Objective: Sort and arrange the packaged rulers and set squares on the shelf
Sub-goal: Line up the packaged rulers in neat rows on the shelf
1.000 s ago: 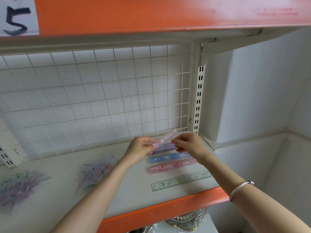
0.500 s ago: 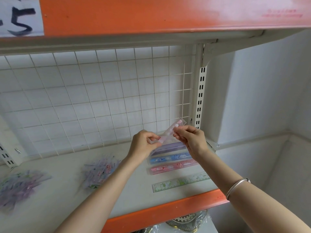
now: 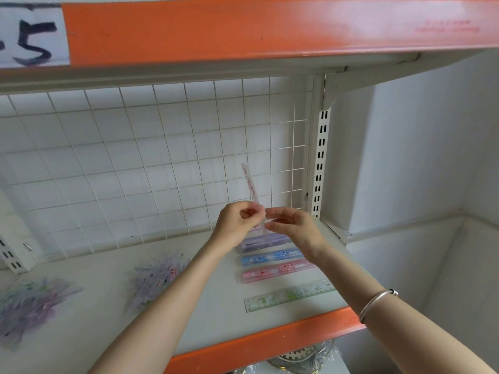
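Holding: the left hand (image 3: 237, 222) pinches the upright ruler pack (image 3: 251, 187) low down, with its fingers curled onto the pack.
Right hand (image 3: 291, 228): thumb and forefinger are curled in and grasp the clear sleeve at the same pack's lower edge, and a silver bangle (image 3: 375, 303) sits on the wrist.
Upright ruler pack: pinkish and in a clear sleeve, it stands nearly vertical with its top tipped a little left. It is raised off the board, just left of the slotted upright (image 3: 321, 163).
Purple ruler pack (image 3: 267, 242): lies flat near the foot of the slotted upright, to its left, partly hidden by the hands.
Blue ruler pack (image 3: 271, 257): lies flat just in front of the purple one, parallel to it.
Pink ruler pack (image 3: 275, 271): is next towards the front and touches the blue one along its edge.
Green ruler (image 3: 289, 295): is pale and see-through, and lies apart from the other three, furthest forward of the slotted upright, near the shelf's orange edge (image 3: 256, 344).
Loose piles: one heap of clear packets (image 3: 159, 276) lies well left of the slotted upright and a second heap (image 3: 29, 303) much further left, both too blurred to tell their contents.
Wire grid (image 3: 162, 157): the white back panel runs left from the slotted upright.
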The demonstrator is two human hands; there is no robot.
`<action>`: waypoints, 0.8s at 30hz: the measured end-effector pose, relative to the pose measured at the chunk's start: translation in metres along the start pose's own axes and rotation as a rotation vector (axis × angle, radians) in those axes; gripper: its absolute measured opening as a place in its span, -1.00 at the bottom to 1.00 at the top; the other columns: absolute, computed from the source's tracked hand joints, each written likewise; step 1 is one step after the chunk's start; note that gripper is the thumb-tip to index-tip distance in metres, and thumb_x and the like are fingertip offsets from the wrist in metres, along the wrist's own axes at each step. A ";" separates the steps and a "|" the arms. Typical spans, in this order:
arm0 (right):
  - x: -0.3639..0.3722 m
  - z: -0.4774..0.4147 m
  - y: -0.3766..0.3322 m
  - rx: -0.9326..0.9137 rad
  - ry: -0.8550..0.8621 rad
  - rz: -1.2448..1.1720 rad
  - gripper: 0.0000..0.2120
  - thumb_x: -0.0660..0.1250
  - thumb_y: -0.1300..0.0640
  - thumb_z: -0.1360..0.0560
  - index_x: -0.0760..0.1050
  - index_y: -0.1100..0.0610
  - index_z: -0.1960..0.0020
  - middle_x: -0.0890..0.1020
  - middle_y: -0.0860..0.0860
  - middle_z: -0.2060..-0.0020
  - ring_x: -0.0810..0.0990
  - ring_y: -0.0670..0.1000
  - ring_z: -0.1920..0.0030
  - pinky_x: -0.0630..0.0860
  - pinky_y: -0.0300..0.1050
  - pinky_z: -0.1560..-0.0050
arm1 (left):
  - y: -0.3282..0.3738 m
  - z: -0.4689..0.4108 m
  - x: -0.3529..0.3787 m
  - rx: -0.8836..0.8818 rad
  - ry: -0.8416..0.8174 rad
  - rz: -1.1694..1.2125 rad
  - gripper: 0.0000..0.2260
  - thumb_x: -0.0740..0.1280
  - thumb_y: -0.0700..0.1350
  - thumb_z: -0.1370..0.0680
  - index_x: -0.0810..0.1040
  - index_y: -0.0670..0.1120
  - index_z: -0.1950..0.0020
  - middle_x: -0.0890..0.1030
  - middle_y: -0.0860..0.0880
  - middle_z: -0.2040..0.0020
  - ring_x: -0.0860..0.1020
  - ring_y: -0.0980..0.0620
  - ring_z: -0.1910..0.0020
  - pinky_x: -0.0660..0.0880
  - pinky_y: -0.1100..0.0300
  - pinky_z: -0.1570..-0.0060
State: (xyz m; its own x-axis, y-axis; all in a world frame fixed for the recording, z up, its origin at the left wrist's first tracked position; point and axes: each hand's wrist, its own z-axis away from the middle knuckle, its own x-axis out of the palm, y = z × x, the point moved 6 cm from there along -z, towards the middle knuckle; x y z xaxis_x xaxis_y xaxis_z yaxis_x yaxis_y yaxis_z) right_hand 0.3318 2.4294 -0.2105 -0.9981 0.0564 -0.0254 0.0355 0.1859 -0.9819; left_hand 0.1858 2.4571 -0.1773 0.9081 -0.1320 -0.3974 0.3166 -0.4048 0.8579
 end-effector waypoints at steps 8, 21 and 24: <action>0.001 0.000 -0.007 -0.071 -0.022 0.133 -0.78 0.49 0.38 -0.34 0.60 0.12 0.11 0.68 0.00 0.20 0.65 -0.06 0.16 0.54 -0.30 0.08 | -0.014 0.004 0.000 -0.108 -0.092 0.218 -0.83 0.39 -0.19 -0.52 0.62 -0.14 -0.11 0.66 -0.12 -0.01 0.60 0.02 0.08 0.56 0.14 -0.11; -0.054 0.007 0.017 0.074 -0.002 0.663 -0.71 0.55 0.37 -0.24 0.62 0.13 0.12 0.62 -0.10 0.27 0.56 -0.17 0.25 0.45 -0.48 0.24 | -0.057 0.014 -0.032 -0.135 0.036 -0.092 -0.74 0.52 -0.10 -0.40 0.60 0.00 -0.06 0.59 0.03 0.03 0.55 0.10 0.14 0.43 0.34 0.13; -0.061 0.010 0.020 0.085 -0.032 0.770 -0.73 0.56 0.35 -0.24 0.63 0.14 0.11 0.60 -0.10 0.28 0.50 -0.22 0.29 0.43 -0.46 0.23 | -0.061 0.016 -0.025 -0.137 -0.028 -0.231 -0.76 0.53 -0.11 -0.38 0.59 0.07 0.02 0.59 0.08 0.03 0.53 0.09 0.09 0.43 0.27 0.11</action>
State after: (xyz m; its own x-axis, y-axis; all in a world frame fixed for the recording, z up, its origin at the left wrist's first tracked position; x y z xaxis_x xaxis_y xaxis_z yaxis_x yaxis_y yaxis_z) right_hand 0.3931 2.4197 -0.2307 -0.6947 0.1105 -0.7108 0.7171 0.0298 -0.6963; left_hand 0.1396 2.4709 -0.2246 0.8004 -0.0763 -0.5946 0.5500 -0.3012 0.7790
